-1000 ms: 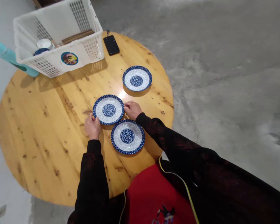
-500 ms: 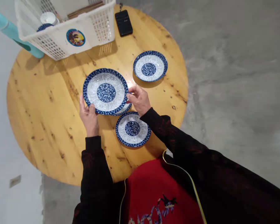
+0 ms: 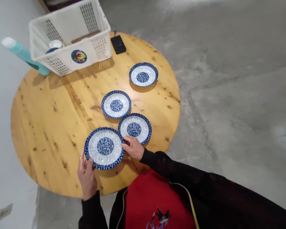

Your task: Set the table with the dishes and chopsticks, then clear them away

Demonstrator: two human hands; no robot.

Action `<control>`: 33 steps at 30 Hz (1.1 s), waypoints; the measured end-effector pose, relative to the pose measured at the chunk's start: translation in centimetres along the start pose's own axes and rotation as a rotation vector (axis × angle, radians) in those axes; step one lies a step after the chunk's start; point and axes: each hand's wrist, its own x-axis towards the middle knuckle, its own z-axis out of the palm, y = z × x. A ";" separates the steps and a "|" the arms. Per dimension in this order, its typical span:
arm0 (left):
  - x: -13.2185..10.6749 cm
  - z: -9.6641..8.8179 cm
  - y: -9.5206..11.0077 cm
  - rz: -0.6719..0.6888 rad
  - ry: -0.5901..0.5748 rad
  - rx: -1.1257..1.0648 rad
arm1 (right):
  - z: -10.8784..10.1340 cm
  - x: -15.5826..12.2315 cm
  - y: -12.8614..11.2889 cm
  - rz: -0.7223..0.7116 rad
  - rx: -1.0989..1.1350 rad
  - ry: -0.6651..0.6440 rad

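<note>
Between my two hands is a blue-and-white patterned plate (image 3: 105,147), held over the near part of the table. My left hand (image 3: 87,176) grips its lower left rim, thumb on top. My right hand (image 3: 132,147) pinches the right rim. Just behind that hand lies a second plate (image 3: 134,128) of the same pattern, partly covered by the right hand. A third matching plate (image 3: 116,104) rests farther back, close against the second. Another matching plate (image 3: 143,74) sits alone toward the far right.
A white plastic basket (image 3: 90,48) stands at the back of the round wooden table (image 3: 45,127), with a white bowl (image 3: 55,44) inside. A turquoise bottle-like object (image 3: 26,55) leans left of it. A black phone-like item (image 3: 118,44) lies right of the basket.
Both hands have brought the held plate nearer to my body. The plate that was mostly hidden beneath it now shows fully on the table. My view has shifted too.
</note>
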 end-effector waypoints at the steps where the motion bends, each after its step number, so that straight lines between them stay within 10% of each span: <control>1: -0.7 -1.1 -0.8 -0.021 -0.002 -0.002 | 1.1 -1.2 0.2 0.012 0.003 0.005; 14: -1.1 -14.8 -8.4 -0.076 -0.209 -0.109 | 15.4 -12.5 -0.4 0.164 0.159 0.203; 22: 1.5 -15.7 -9.7 -0.046 -0.280 -0.148 | 17.4 -12.2 -1.3 0.182 0.105 0.261; 33: 5.3 -16.5 -6.4 -0.124 -0.174 -0.065 | 20.0 -6.2 -1.0 0.198 0.243 0.166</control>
